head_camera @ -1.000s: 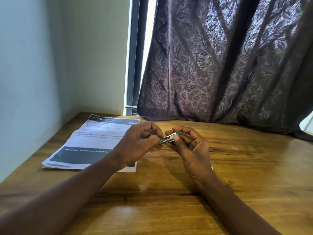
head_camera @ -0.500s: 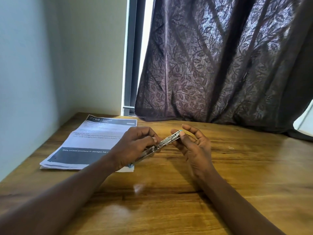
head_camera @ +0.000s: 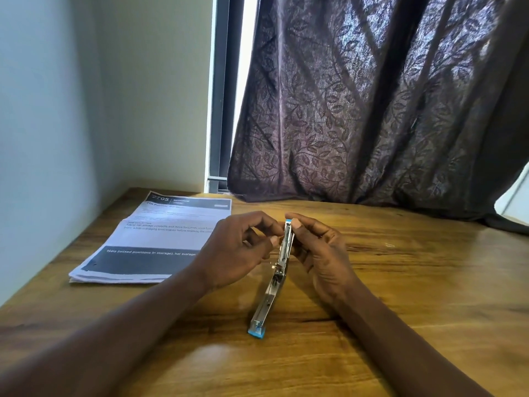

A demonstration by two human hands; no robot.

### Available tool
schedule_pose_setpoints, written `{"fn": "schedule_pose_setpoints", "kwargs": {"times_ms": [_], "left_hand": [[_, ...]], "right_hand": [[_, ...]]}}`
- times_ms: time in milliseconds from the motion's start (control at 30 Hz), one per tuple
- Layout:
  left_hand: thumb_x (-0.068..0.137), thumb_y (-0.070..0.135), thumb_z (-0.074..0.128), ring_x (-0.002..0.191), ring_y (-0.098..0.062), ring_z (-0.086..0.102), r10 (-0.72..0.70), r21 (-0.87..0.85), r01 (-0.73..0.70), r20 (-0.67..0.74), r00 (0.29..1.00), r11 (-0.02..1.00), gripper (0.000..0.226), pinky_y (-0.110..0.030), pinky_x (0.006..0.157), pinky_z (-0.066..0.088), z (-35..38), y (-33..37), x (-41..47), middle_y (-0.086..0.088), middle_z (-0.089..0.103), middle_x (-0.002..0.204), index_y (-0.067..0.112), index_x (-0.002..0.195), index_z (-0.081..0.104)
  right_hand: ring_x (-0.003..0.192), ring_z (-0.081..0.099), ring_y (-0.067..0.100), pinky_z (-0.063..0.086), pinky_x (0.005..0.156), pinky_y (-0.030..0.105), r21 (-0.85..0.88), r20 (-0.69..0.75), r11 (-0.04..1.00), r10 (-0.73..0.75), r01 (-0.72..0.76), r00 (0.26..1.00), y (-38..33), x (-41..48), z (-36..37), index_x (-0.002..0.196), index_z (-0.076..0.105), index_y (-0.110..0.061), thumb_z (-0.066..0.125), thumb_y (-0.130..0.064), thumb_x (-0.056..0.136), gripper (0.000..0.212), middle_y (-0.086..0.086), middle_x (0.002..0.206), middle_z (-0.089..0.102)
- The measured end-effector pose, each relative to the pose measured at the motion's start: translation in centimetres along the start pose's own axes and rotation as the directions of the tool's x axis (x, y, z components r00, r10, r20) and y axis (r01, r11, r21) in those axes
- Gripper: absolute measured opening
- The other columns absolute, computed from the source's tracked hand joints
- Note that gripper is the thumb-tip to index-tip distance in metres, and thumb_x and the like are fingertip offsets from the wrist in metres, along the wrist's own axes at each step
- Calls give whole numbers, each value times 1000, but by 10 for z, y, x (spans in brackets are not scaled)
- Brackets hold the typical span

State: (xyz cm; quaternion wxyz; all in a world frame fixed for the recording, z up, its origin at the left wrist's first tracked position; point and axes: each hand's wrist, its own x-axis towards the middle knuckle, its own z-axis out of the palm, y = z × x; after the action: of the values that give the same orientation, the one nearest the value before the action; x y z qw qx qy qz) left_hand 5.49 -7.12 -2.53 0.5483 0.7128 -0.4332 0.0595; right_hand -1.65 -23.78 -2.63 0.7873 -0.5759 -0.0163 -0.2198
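Metal stapler (head_camera: 270, 293), unfolded, right hand (head_camera: 322, 253) pinching top

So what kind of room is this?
Likely a home study or small office corner: a wooden desk by a window with a dark curtain, a stack of printed papers, and an opened stapler.

The place looks like a room in a home used as a study corner. A wooden tabletop (head_camera: 415, 296) is pushed into a corner of plain painted walls (head_camera: 57, 110). A dark leaf-patterned curtain (head_camera: 372, 110) hangs over a window (head_camera: 226, 96) at its far edge, and a stack of printed papers (head_camera: 154, 239) lies near the far left corner.
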Motion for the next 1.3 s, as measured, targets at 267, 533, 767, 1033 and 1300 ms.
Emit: {"fn": "schedule_pose_setpoints", "kwargs": {"times_ms": [267,533,767,1033,1300], "left_hand": [[84,16,80,79,-10,69,197,273,-232,149,969,934,25,-26,69,58,-5,2,-2,13,71,97,26,105,71],[84,32,80,79,-2,61,236,428,-358,312,920,830,13,-27,69,54,-11,2,-1,18,63,92,31,95,73],[89,41,67,77,0,58,189,527,-378,377,907,761,17,-31,70,53,-10,4,-1,24,59,97,38,103,76],[88,33,71,78,0,54,151,501,-348,392,908,792,6,-21,68,45,-7,6,1,24,56,84,33,94,71],[88,22,77,82,-8,65,40,343,-194,408,912,919,8,-28,72,55,-2,4,-1,17,69,85,29,89,72]], "right_hand": [[85,75,21,59,71,28,-81,12,996,-38,39,999,1,-1,-2,115,71,-4,65,-7,93,23,14,98,79],[86,75,21,61,73,28,-179,10,983,-24,25,1000,3,-1,-2,117,70,-2,63,-5,96,22,17,101,78],[89,75,24,63,80,37,-188,-31,982,24,-30,999,7,0,-2,117,69,-4,59,-6,100,20,14,102,78],[81,75,19,62,70,28,-244,-41,970,-6,-4,999,6,0,-1,113,70,-3,60,-5,99,17,12,96,79],[70,74,14,59,60,26,-274,-56,962,4,-19,998,10,1,-1,112,70,1,66,-6,96,18,10,84,78]]}}
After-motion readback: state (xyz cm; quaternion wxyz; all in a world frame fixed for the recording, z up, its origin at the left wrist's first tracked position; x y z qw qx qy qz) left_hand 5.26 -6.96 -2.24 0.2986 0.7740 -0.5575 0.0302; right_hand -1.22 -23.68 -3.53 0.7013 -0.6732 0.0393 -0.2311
